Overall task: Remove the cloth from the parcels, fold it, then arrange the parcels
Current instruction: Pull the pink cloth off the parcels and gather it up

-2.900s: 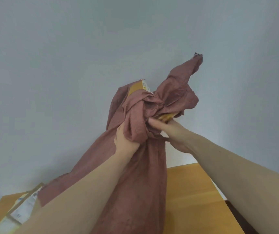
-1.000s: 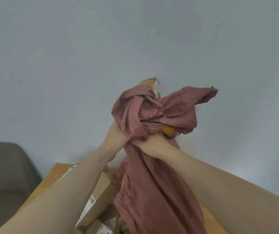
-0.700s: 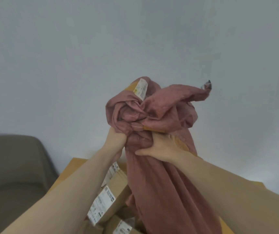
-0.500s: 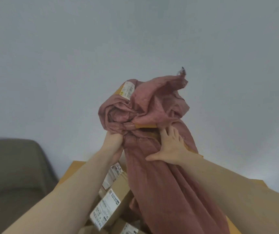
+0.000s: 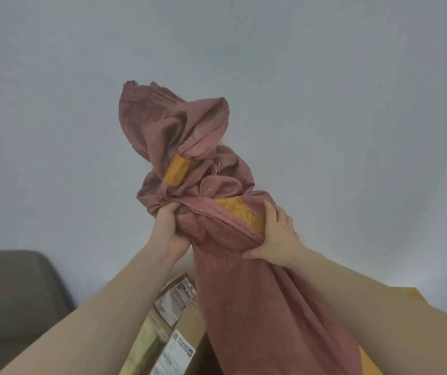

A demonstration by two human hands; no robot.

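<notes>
Dusty-pink cloth (image 5: pixel 246 307) gripped by left hand (image 5: pixel 169 228); right hand (image 5: pixel 276 236) (fingers spread) clasps it.

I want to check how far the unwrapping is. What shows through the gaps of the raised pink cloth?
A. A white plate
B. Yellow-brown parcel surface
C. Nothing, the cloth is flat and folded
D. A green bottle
B: yellow-brown patches of a parcel show between the bunched folds of the cloth, which the left hand and right hand hold raised.
</notes>
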